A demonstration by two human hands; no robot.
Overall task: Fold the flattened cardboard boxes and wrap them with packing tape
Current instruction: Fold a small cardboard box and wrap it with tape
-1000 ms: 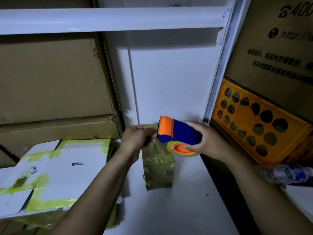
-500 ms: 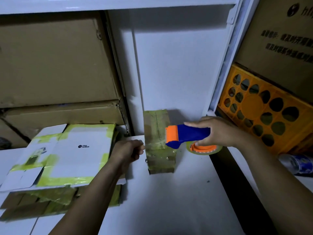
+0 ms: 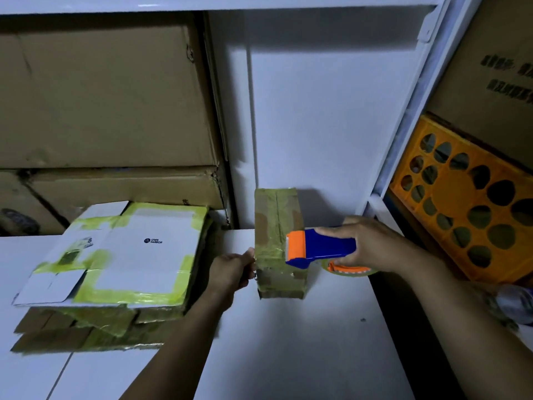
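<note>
A small folded cardboard box (image 3: pixel 275 223), wrapped in yellowish tape, stands on the white table (image 3: pixel 288 342) against the back wall. My right hand (image 3: pixel 363 243) grips a blue and orange tape dispenser (image 3: pixel 317 248) with its orange head against the box's right side; the tape roll (image 3: pixel 346 269) hangs below. My left hand (image 3: pixel 233 269) is closed at the box's lower left edge, seemingly pinching the tape or the edge. A stack of flattened boxes (image 3: pixel 121 255), white with yellow-green tape, lies to the left.
Large brown cartons (image 3: pixel 101 96) fill the shelf behind the stack. A white shelf post (image 3: pixel 403 111) stands to the right, with an orange perforated crate (image 3: pixel 467 203) and another carton beyond it. A plastic bottle (image 3: pixel 516 301) lies at far right.
The box has gone from held up in both hands to standing on the table. My left hand dropped to its lower left edge and the dispenser now sits against its right side.
</note>
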